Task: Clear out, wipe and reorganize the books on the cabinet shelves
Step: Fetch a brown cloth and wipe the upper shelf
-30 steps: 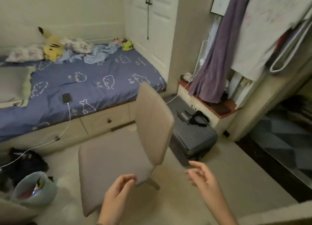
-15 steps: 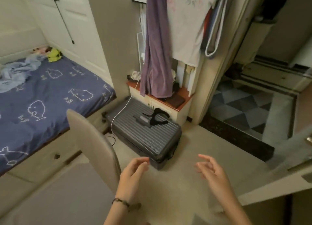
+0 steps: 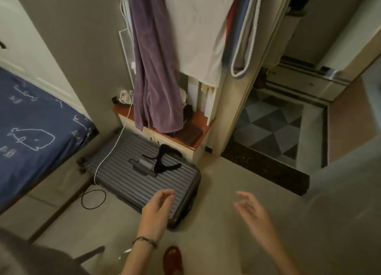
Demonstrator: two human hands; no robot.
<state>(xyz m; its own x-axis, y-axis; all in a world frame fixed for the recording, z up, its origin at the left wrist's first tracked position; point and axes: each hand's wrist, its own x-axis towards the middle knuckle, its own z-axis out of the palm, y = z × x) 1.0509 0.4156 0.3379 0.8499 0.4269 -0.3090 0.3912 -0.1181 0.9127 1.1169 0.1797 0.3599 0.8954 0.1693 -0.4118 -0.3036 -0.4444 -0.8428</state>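
Now both the left hand [image 3: 157, 207] and right hand [image 3: 250, 209] hover forward, fingers loosely spread, empty.

A purple towel [image 3: 156, 85] hangs beside a pale cloth [image 3: 198, 37]. The bed [image 3: 31, 126] is navy with white outlined whales. A ribbed grey suitcase [image 3: 132, 180] lies below a reddish-brown surface [image 3: 198, 120]. Grey triangle-patterned tiles [image 3: 270, 126] cover the hallway.

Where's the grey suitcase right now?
In the head view the grey suitcase lies flat on the floor at centre-left, between the bed and the low cabinet, just beyond the left hand.
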